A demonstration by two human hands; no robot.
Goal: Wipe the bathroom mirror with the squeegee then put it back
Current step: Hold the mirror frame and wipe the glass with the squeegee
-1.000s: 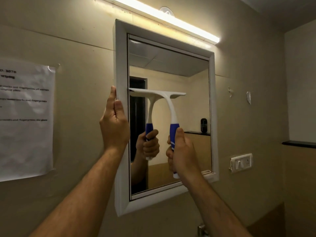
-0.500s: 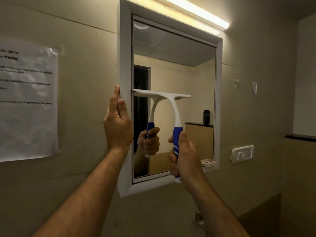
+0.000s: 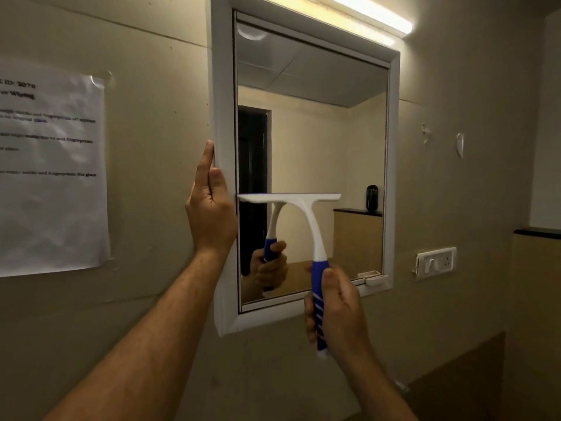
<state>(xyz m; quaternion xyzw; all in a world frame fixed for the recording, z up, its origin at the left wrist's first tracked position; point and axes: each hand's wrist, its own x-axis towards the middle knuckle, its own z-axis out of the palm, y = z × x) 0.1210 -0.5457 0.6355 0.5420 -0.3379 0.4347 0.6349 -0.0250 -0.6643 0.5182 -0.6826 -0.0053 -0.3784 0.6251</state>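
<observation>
The white-framed mirror (image 3: pixel 394 165) hangs on the beige wall. A white squeegee (image 3: pixel 306 214) with a blue handle rests its blade flat on the glass, across the left half, a little below mid-height. My right hand (image 3: pixel 337 311) is closed around the blue handle, below the mirror's bottom edge. My left hand (image 3: pixel 211 211) grips the mirror's left frame edge, thumb on the front, fingers upright along the side. The glass reflects the squeegee and my right hand.
A printed paper sheet (image 3: pixel 51 171) is taped to the wall at the left. A tube light (image 3: pixel 373 13) glows above the mirror. A switch and socket plate (image 3: pixel 435 262) sits to the right, with two wall hooks (image 3: pixel 460 144) above it. A dark ledge (image 3: pixel 537 232) runs at far right.
The squeegee and my right hand have slid down the glass from the upper middle toward the lower part. My left hand stays on the frame. The camera has tilted down.
</observation>
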